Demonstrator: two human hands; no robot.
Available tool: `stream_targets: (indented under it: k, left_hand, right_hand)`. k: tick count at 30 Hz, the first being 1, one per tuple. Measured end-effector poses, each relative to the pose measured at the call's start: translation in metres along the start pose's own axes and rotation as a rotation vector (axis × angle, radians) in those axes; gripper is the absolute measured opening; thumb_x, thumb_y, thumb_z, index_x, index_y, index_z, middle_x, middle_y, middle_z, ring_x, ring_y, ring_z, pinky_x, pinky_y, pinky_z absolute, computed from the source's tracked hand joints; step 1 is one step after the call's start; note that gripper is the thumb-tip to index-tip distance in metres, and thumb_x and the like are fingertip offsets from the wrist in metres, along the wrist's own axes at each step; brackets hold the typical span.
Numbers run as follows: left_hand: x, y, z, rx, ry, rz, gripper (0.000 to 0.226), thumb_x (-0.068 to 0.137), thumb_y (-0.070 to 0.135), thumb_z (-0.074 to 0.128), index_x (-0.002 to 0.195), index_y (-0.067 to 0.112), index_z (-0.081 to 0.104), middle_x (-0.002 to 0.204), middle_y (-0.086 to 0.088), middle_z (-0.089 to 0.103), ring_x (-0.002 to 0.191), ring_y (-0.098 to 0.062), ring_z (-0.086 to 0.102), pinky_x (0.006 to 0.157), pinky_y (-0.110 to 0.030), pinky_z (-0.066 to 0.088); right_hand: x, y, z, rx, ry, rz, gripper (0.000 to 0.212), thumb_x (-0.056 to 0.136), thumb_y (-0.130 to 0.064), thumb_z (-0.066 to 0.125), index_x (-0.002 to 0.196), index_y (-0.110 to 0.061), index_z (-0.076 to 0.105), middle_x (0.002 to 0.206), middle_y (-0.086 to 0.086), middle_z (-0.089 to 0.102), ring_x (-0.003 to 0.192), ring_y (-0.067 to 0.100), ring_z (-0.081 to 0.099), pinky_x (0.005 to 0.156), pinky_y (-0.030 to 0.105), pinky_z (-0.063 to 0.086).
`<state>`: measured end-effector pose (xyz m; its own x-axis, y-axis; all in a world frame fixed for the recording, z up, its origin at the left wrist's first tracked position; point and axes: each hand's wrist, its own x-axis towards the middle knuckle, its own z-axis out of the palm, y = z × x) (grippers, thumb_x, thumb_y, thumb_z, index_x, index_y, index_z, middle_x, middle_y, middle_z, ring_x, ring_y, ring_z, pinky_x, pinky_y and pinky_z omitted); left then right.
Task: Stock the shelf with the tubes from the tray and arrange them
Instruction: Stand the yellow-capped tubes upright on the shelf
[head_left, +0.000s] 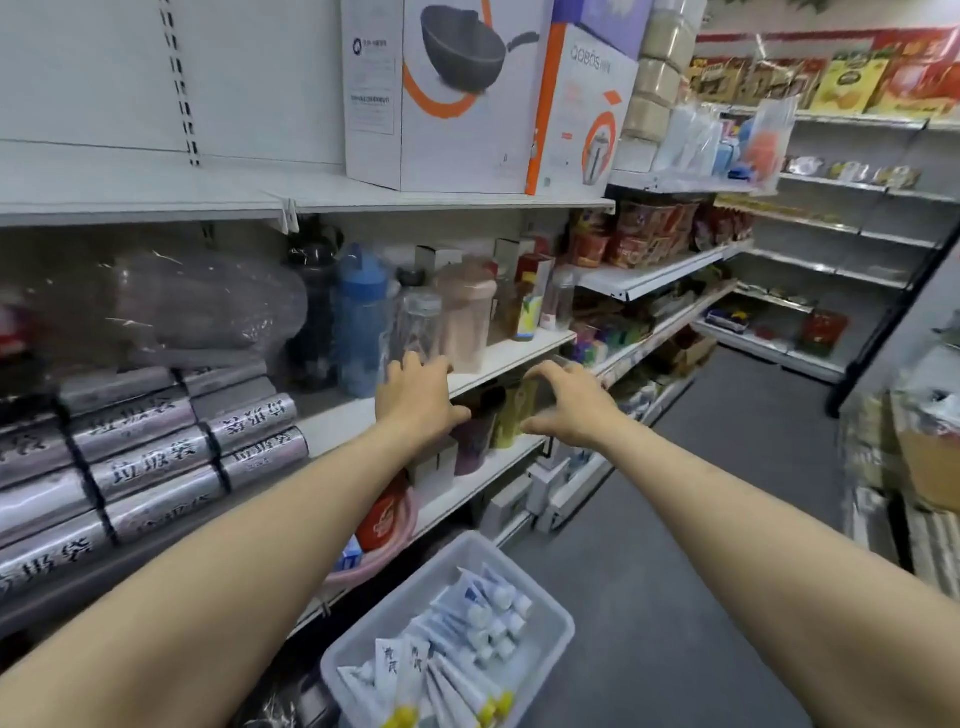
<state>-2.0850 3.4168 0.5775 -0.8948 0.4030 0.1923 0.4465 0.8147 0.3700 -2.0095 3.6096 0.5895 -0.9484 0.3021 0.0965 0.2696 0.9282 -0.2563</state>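
Note:
Several white and blue tubes (483, 613) lie in a pale plastic tray (519, 574) at the bottom of the view, below the shelving. Both arms stretch out to the white middle shelf (519, 348). My left hand (415, 395) rests palm down on the shelf's front edge with its fingers bent, in front of the bottles, and holds nothing I can see. My right hand (566, 405) hovers just off the edge with curved fingers and thumb. Something clear and blurred seems to sit under its fingers. No tube is in either hand.
Water bottles, among them a blue one (361, 322), stand on the middle shelf. Silver rolls (150, 462) are stacked at the left. Cups (472, 441) and boxes fill the shelf below. Cookware boxes (452, 93) sit on top. The grey aisle floor (675, 519) runs to the right.

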Motion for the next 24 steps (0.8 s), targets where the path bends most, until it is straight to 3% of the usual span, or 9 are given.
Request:
stream_targets:
  k: [7,14,24]
  left_hand:
    - [0.063,-0.018,0.068,0.028,-0.049,-0.199,0.065,0.078,0.049,0.071,0.135,0.028,0.048,0.137,-0.01,0.044,0.128,-0.032,0.038,0.097,-0.044,0.04]
    - [0.097,-0.037,0.15,-0.004,-0.13,-0.521,0.064,0.077,0.051,0.071,0.132,0.027,0.05,0.135,-0.01,0.044,0.125,-0.034,0.04,0.097,-0.045,0.042]
    - [0.021,-0.1,0.313,-0.217,-0.384,-0.96,0.068,0.07,0.054,0.074,0.129,0.026,0.054,0.133,-0.01,0.051,0.125,-0.031,0.045,0.101,-0.042,0.044]
  right_hand:
    - [0.104,0.035,0.059,0.038,-0.147,-0.127,0.073,0.071,-0.045,0.08,0.134,-0.032,0.047,0.128,0.007,0.045,0.119,0.029,0.046,0.097,0.041,0.047]
    - [0.194,0.067,0.154,0.048,-0.382,-0.331,0.073,0.069,-0.044,0.081,0.132,-0.027,0.05,0.123,0.013,0.053,0.117,0.031,0.049,0.099,0.039,0.046]
    - [0.174,0.11,0.33,0.108,-0.89,-0.281,0.059,0.075,-0.038,0.082,0.124,-0.018,0.057,0.127,0.008,0.057,0.114,0.025,0.057,0.091,0.029,0.045]
